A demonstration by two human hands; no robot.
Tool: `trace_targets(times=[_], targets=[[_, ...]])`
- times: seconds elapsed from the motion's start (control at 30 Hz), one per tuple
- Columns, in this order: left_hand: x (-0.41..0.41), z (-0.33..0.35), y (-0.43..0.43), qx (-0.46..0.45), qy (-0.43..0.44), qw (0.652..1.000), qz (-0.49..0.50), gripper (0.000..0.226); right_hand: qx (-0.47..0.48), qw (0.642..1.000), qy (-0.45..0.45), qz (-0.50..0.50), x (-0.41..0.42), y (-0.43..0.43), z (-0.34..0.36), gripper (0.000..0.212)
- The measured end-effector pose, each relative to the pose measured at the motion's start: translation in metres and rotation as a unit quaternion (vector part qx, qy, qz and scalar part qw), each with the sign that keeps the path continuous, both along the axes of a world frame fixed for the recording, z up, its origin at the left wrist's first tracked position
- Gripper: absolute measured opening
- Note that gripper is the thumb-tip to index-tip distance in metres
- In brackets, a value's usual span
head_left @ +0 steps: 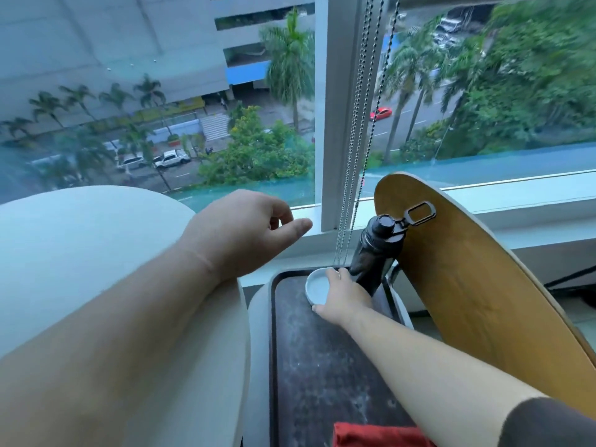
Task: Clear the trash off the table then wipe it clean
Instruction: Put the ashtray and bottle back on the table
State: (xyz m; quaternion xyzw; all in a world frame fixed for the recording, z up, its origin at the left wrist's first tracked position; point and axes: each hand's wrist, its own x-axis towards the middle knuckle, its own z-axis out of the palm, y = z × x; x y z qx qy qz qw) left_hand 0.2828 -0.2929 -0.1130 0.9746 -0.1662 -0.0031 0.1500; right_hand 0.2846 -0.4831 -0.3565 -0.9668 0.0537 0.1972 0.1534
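A narrow dark table [322, 366] with a raised rim and a dusty, streaked top runs from the bottom centre toward the window. At its far end sits a small white round dish [317, 285]. My right hand [345, 295] grips the dish's right rim, thumb at the near edge and fingers over the far edge. My left hand [245, 230] hovers above the pale armrest at the left, fingers loosely curled, holding nothing. A red cloth [377, 435] lies on the table's near end at the bottom edge of the view.
A black water bottle [375, 250] with a loop lid stands at the table's far right corner, just beside my right hand. A curved wooden chair back [467, 285] leans at the right. Bead chains [351, 188] hang by the window frame. A pale armchair [80, 253] fills the left.
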Motion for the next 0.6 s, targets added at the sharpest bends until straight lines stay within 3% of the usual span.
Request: trace_targets(times=[0.13,0.27,0.5,0.6], targets=[[0.001,0.000,-0.003,0.017,0.002,1.000,0.014,0.047,-0.014,1.000,0.018,-0.004,0.014,0.007,-0.012,0.103],[0.001,0.001,-0.003,0.010,0.003,1.000,0.016,0.046,-0.039,0.999,-0.001,-0.013,0.013,0.013,-0.016,0.109],[0.000,0.002,-0.004,0.006,0.000,1.000,0.018,0.041,-0.088,0.994,-0.062,0.021,-0.009,0.017,-0.024,0.103],[-0.001,0.002,-0.004,0.006,-0.001,1.000,0.020,0.037,-0.045,0.996,-0.065,0.029,-0.020,0.016,-0.029,0.099]])
